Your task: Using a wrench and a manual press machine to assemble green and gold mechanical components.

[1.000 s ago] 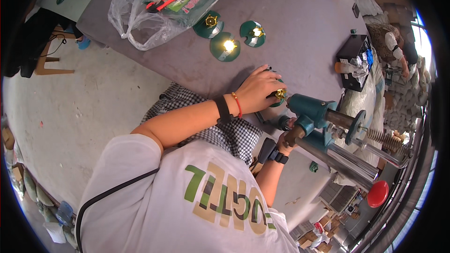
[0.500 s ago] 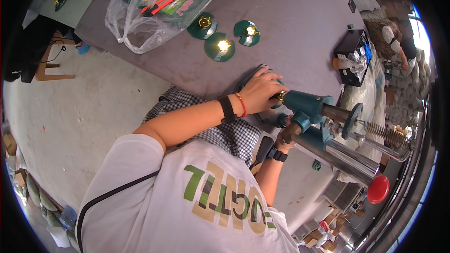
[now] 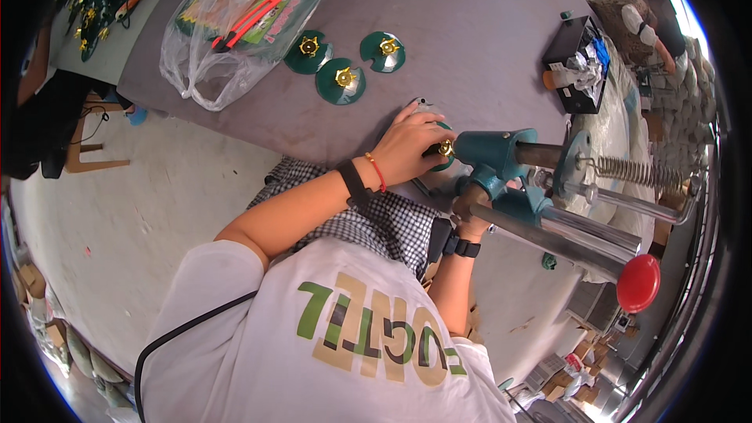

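My left hand (image 3: 409, 146) has its fingers closed around a green disc (image 3: 443, 163) beneath the head of a teal hand press (image 3: 493, 153). A gold pronged fitting (image 3: 446, 146) shows at the disc's middle, close to the press head. My right hand (image 3: 472, 224) is behind the press's lever bar (image 3: 548, 241), which ends in a red knob (image 3: 638, 283). Most of its fingers are hidden, so its grip does not show. Farther along the table lie three green discs (image 3: 340, 92), each bearing a gold pronged fitting.
On the grey table (image 3: 462, 23) rests a clear plastic bag (image 3: 192, 70) with a red cutter (image 3: 249, 19) on it. A black box (image 3: 558, 53) holds crumpled wrapping at the right. Green pieces with gold fittings (image 3: 102, 0) cover another table at far left. A person's arm (image 3: 664, 55) shows far right.
The view has turned slightly, shifting the table's things leftward in the picture. My left hand stays at the press, and the gold fitting beside its fingers shows more plainly.
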